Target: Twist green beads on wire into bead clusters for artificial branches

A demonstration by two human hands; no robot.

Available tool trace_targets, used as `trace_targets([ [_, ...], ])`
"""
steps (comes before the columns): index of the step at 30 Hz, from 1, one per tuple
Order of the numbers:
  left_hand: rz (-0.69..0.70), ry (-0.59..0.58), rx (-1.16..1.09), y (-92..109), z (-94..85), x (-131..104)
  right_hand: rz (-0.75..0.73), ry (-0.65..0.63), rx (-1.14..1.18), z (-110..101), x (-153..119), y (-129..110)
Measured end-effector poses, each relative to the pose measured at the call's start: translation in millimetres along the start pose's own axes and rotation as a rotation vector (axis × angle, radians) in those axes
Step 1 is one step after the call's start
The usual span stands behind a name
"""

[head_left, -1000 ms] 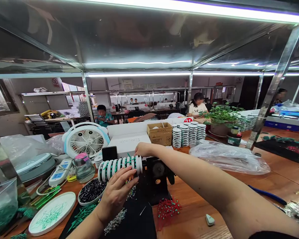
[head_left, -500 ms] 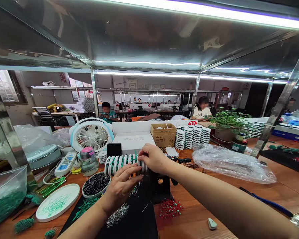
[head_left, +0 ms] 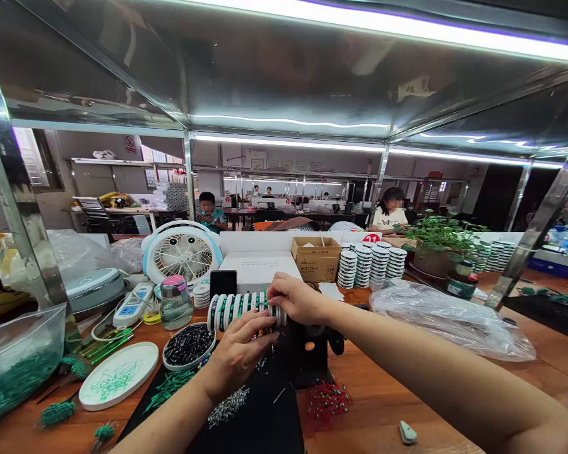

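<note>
A row of white line spools (head_left: 231,310) with green and dark windings lies sideways above the dark mat. My left hand (head_left: 243,350) reaches up from below, fingers stretched out against the front of the row, thumb apart. At the row's right end, my right hand (head_left: 291,299) is closed, thumb and fingertips pinched together at a spool. What is in that pinch is hidden. Under the hands, the black mat (head_left: 260,416) carries a pile of small metal pieces (head_left: 230,403) and green sleeves (head_left: 170,389). A black device (head_left: 310,359) stands beside the spools.
A bowl of black pieces (head_left: 189,347) and a white plate (head_left: 137,378) stand left. Behind are a fan (head_left: 182,255), a bottle (head_left: 176,306), a cardboard box (head_left: 317,261) and stacked spools (head_left: 372,265). Plastic bags (head_left: 454,315) lie right, red beads (head_left: 329,400) nearer. People sit farther back.
The whole view has shifted to the right and slightly down. Both hands stay at the spool row in nearly the same pose.
</note>
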State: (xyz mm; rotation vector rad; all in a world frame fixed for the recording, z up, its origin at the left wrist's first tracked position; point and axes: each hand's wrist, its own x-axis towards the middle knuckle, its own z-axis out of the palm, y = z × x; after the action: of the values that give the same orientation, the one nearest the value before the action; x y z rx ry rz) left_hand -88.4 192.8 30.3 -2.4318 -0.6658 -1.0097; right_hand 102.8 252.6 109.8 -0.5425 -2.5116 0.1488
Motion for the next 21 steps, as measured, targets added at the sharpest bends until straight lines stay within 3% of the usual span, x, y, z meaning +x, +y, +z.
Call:
trace_targets([
  [21,-0.013,-0.005,0.024,-0.7,1.8,-1.5,0.015,0.037,-0.019,5.4,-2.3,-1.7],
])
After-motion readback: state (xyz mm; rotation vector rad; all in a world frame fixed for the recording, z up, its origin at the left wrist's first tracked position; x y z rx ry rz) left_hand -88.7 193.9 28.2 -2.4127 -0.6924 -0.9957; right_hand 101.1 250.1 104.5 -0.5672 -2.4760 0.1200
